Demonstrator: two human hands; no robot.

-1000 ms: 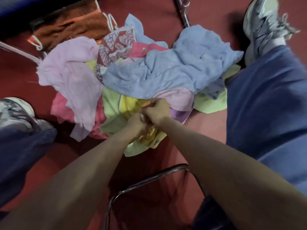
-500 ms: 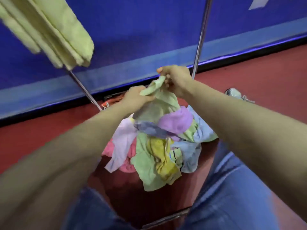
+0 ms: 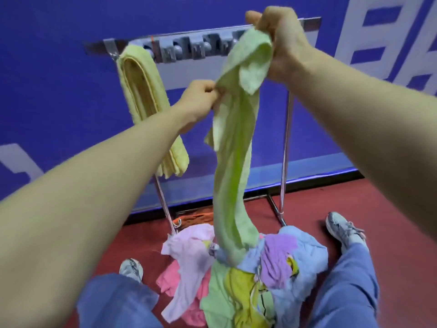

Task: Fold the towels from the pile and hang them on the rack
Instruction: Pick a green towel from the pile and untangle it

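Holding a pale green terry towel [image 3: 233, 147] up between us and the rack, we had both hands closed on its upper end: our right hand [image 3: 281, 41] was the higher one, fist clenched around a bunched corner at about the level of the rack's top bar, and our left hand [image 3: 199, 98] sat lower and to the left, pinching an edge of the same cloth between thumb and fingers. The towel's long axis ran nearly straight down, so it hung as a twisted rope, not an open sheet, and its lower end touched the heap of loose pastel towels [image 3: 248, 268] on the dark red floor [image 3: 390, 209] between our knees; we could not tell whether that end lay free on the heap or was caught under it. The chrome towel rack with grey clips [image 3: 201, 47] stood just beyond the hands, and its bar ran left to right, crosswise to the hanging cloth. A folded yellow towel [image 3: 146, 98] already hung over the bar at its left end, partly behind our left forearm. We judged that our right hand was the nearer to the bar, close to its free right half, and that the cloth would first have to be lifted clear and spread along its short edge before any fold.
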